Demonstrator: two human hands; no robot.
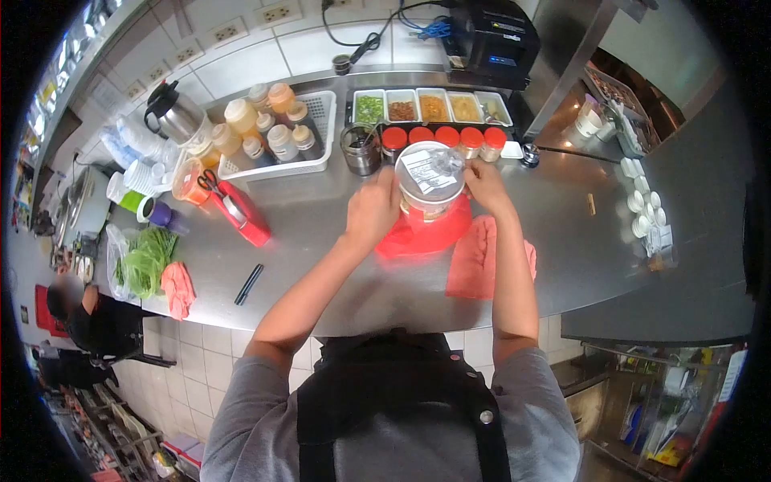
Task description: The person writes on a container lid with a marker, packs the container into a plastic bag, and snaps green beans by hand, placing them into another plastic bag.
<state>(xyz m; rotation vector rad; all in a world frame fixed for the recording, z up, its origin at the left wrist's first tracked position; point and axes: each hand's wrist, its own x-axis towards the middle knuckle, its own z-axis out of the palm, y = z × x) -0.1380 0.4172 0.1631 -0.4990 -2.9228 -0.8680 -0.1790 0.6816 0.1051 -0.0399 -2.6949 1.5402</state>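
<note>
The left hand (374,209) and right hand (487,189) flank a round tub (430,175) on the table (313,213), a red bag (426,234) at its near side, red-lidded jars (471,139) beyond. Whether either grip pinches tub or bag cannot be told.

Zero legible text here, sorry folks
The printed slip (424,178) on top of the round lidded tub (426,200) is too blurry to read, and so are the tiny white marking (511,37) and blue-lit panel (503,61) on the black printer (482,30).
</note>
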